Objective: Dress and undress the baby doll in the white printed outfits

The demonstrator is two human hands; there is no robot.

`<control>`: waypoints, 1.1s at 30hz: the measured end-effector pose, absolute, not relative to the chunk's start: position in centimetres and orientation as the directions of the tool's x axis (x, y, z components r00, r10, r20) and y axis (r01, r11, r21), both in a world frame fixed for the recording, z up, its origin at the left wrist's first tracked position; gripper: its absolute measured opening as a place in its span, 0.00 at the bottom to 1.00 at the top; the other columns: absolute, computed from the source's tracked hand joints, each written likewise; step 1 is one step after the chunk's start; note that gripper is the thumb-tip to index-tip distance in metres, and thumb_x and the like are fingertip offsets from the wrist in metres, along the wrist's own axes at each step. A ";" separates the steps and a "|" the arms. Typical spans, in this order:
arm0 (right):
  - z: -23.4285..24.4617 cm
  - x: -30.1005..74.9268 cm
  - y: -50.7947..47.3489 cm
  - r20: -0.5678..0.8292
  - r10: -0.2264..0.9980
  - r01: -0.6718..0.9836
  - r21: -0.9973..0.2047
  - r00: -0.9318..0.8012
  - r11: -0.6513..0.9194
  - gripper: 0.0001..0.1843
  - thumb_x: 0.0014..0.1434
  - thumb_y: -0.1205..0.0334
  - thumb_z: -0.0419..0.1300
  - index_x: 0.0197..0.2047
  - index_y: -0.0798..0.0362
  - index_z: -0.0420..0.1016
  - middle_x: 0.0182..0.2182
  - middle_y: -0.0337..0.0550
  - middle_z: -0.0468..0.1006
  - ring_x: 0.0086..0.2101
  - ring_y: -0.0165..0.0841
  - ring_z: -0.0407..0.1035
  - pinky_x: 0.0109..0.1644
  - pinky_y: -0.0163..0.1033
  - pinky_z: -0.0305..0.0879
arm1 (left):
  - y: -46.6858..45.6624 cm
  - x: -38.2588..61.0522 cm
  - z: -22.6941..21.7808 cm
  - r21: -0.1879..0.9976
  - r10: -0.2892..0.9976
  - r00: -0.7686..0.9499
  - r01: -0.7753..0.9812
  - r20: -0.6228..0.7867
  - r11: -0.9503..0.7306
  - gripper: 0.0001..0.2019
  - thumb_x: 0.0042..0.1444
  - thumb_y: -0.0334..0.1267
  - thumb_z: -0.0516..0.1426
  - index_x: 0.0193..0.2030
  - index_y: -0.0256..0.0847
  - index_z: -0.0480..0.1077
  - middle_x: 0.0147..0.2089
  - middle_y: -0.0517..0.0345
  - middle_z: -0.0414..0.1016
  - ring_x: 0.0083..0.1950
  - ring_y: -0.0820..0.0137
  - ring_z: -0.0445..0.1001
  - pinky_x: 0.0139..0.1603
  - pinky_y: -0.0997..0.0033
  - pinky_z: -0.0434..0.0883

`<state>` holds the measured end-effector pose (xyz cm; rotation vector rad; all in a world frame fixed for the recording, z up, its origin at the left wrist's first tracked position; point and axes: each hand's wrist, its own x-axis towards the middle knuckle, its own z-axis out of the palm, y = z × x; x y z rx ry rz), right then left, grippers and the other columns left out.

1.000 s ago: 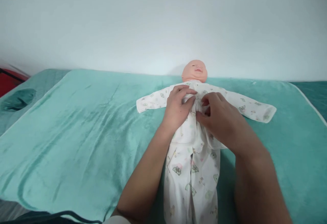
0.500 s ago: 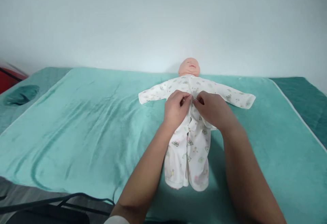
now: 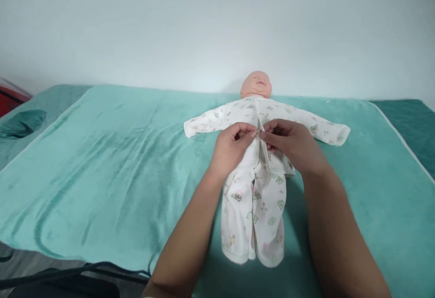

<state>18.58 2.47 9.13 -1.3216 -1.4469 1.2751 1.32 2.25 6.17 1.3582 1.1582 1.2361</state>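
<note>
A baby doll lies on its back, head toward the wall, in a white printed long-sleeved top and matching trousers. My left hand pinches the front edge of the top at mid-chest. Close against it, my right hand grips the opposite front edge, with thumb and fingertips together. Between the hands the fabric is lifted along the front opening. Any fastener under my fingertips is too small to make out. Both sleeves stretch out sideways, and the trouser legs point toward me.
A light green velvety cover spreads under the doll, wrinkled on the left. A white wall rises directly behind. Black tubing runs along the lower left edge, and something red shows at the far left.
My hands still pinch the top's front, whose edge now stands up more between them. My right hand has turned slightly, showing more of its fingers. The view has shifted a little.
</note>
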 end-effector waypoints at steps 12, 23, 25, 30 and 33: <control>8.5 19.4 3.3 -0.104 0.967 0.103 -0.991 -0.232 -0.082 0.19 0.49 0.53 0.76 0.39 0.54 0.80 0.33 0.40 0.78 0.29 0.26 0.70 0.34 0.33 0.70 | 2.2 1.6 5.9 0.996 0.999 0.031 -0.085 0.035 -0.032 0.07 0.56 0.42 0.65 0.38 0.43 0.80 0.31 0.60 0.76 0.33 0.74 0.69 0.35 0.73 0.66; 7.5 20.0 4.0 -0.073 0.962 0.005 -0.997 -0.262 -0.074 0.18 0.46 0.57 0.78 0.39 0.52 0.82 0.32 0.39 0.77 0.27 0.25 0.70 0.30 0.31 0.71 | 2.2 1.8 5.9 0.997 0.998 0.006 -0.056 0.058 -0.057 0.06 0.55 0.42 0.65 0.35 0.42 0.78 0.29 0.61 0.73 0.31 0.75 0.66 0.33 0.74 0.62; 7.6 20.0 3.9 -0.074 0.961 0.028 -0.997 -0.265 -0.070 0.18 0.47 0.57 0.77 0.40 0.52 0.82 0.33 0.39 0.77 0.28 0.25 0.70 0.31 0.31 0.71 | 2.2 1.8 5.9 0.996 0.998 0.010 -0.070 0.056 -0.055 0.06 0.55 0.41 0.66 0.35 0.41 0.78 0.30 0.61 0.74 0.31 0.75 0.67 0.33 0.73 0.63; 8.0 19.9 3.7 -0.094 0.953 0.073 -0.994 -0.289 -0.076 0.18 0.48 0.58 0.77 0.42 0.52 0.81 0.33 0.38 0.77 0.28 0.25 0.70 0.31 0.30 0.70 | 2.2 1.9 5.8 0.996 0.999 0.011 -0.086 0.037 -0.036 0.07 0.54 0.42 0.67 0.34 0.41 0.78 0.31 0.60 0.76 0.33 0.75 0.69 0.35 0.73 0.65; 8.3 19.7 3.6 -0.112 0.945 0.105 -0.991 -0.307 -0.083 0.18 0.48 0.59 0.76 0.42 0.52 0.79 0.33 0.38 0.76 0.28 0.26 0.71 0.30 0.31 0.69 | 2.2 1.9 5.8 0.995 0.999 0.002 -0.097 0.036 -0.036 0.07 0.53 0.41 0.67 0.33 0.41 0.78 0.31 0.60 0.76 0.33 0.75 0.70 0.35 0.73 0.66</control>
